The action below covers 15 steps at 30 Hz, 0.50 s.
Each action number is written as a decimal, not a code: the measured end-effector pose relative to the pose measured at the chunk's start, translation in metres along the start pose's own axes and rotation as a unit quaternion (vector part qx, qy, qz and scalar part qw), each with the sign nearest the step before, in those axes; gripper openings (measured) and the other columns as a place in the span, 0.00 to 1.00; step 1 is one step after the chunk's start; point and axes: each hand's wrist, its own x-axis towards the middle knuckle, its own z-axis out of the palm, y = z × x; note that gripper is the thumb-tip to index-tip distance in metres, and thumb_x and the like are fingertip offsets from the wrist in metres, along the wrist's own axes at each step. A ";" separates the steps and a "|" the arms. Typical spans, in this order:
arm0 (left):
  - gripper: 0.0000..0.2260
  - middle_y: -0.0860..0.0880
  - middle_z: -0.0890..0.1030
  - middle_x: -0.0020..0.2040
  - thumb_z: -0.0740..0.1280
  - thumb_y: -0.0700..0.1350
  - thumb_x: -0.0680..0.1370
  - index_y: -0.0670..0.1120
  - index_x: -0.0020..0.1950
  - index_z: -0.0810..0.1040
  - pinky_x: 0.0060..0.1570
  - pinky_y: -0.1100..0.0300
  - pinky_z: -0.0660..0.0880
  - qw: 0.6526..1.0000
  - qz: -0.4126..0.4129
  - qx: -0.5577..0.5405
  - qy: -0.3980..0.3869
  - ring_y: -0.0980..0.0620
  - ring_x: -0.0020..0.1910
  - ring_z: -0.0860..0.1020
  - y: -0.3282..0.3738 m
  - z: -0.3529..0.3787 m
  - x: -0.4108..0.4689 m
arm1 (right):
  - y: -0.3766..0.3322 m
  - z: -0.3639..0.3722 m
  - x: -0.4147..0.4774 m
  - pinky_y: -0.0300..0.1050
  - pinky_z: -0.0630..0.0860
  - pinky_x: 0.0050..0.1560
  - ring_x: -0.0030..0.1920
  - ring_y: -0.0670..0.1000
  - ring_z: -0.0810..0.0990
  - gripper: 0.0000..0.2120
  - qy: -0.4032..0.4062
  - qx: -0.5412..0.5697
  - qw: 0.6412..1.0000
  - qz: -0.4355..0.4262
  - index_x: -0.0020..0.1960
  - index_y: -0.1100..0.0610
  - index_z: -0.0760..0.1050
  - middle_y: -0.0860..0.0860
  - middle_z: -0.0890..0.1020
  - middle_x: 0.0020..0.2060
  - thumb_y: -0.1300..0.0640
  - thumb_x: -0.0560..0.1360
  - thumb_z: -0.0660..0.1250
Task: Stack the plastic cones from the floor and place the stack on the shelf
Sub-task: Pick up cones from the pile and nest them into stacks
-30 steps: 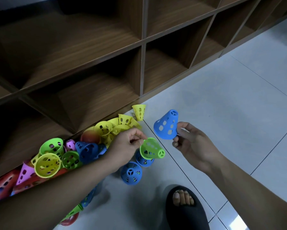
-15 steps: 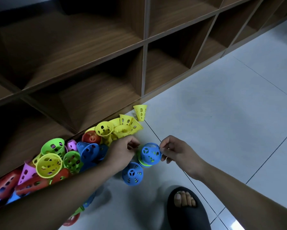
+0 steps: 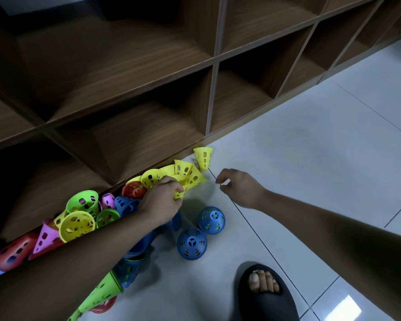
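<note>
The left hand (image 3: 161,201) gripped a half-hidden yellow cone (image 3: 180,194) by the shelf (image 3: 146,137); the right hand (image 3: 240,188) hovered loosely curled, empty.

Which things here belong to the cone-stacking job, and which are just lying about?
Job:
- left hand gripping a yellow cone
- right hand, empty
- cone pile
- nearer blue cone
- farther blue cone
- shelf

Lying about:
- slipper on the person's foot
</note>
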 end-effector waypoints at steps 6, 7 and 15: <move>0.11 0.55 0.75 0.69 0.72 0.47 0.81 0.49 0.63 0.83 0.62 0.53 0.77 1.000 0.001 0.014 -0.018 0.48 0.65 0.78 -0.005 0.000 0.000 | -0.013 -0.010 0.054 0.50 0.80 0.51 0.44 0.53 0.82 0.11 0.011 -0.107 0.994 -0.009 0.59 0.49 0.78 0.46 0.71 0.67 0.60 0.80 0.64; 0.11 0.54 0.76 0.69 0.72 0.47 0.81 0.49 0.63 0.83 0.62 0.53 0.77 1.000 0.002 0.012 -0.017 0.48 0.64 0.78 -0.005 -0.001 0.000 | -0.013 -0.011 0.061 0.48 0.79 0.51 0.45 0.52 0.82 0.11 0.007 -0.119 0.993 -0.008 0.60 0.48 0.77 0.44 0.69 0.70 0.60 0.80 0.64; 0.10 0.54 0.83 0.61 0.72 0.48 0.80 0.53 0.61 0.84 0.51 0.55 0.79 1.000 0.015 -0.022 0.016 0.50 0.53 0.82 0.003 -0.022 -0.002 | -0.024 -0.014 0.094 0.50 0.79 0.62 0.61 0.54 0.80 0.16 -0.041 -0.139 0.989 -0.002 0.64 0.47 0.77 0.45 0.60 0.81 0.62 0.80 0.63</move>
